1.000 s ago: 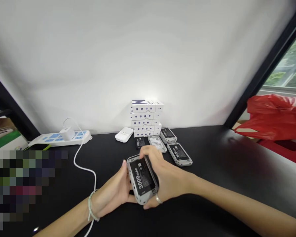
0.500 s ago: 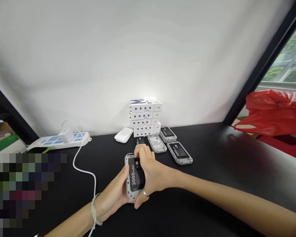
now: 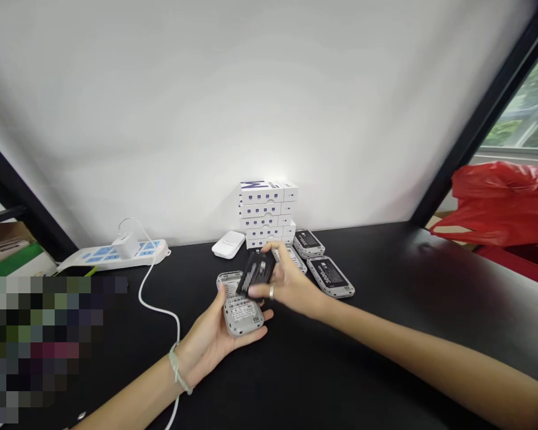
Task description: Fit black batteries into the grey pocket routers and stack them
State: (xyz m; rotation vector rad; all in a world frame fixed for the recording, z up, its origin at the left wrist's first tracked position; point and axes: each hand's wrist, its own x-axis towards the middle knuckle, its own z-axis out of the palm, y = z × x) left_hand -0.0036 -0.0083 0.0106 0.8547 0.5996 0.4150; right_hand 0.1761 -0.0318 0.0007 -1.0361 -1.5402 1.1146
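Note:
My left hand (image 3: 219, 334) is closed around a white handheld device (image 3: 242, 319) whose back is off, showing a printed label in its battery bay. Just above it, my right hand (image 3: 291, 286) grips a black battery (image 3: 257, 272) between thumb and fingers, tilted and partly covering the device's upper right. Behind my right hand lies another open device with a label (image 3: 295, 258), partly hidden by the fingers. To its right rest two open devices with black batteries in them, a nearer one (image 3: 330, 276) and a farther one (image 3: 309, 240).
A stack of white boxes (image 3: 264, 216) stands against the wall, with a closed white device (image 3: 228, 245) at its left. A power strip (image 3: 103, 255) with a plugged-in charger (image 3: 125, 245) trails a white cable (image 3: 155, 309) past my left wrist. Red bags (image 3: 497, 197) are at the right.
The battery has come out of the device in my left hand and is now lifted in my right hand. The device's label is uncovered. The view has shifted slightly.

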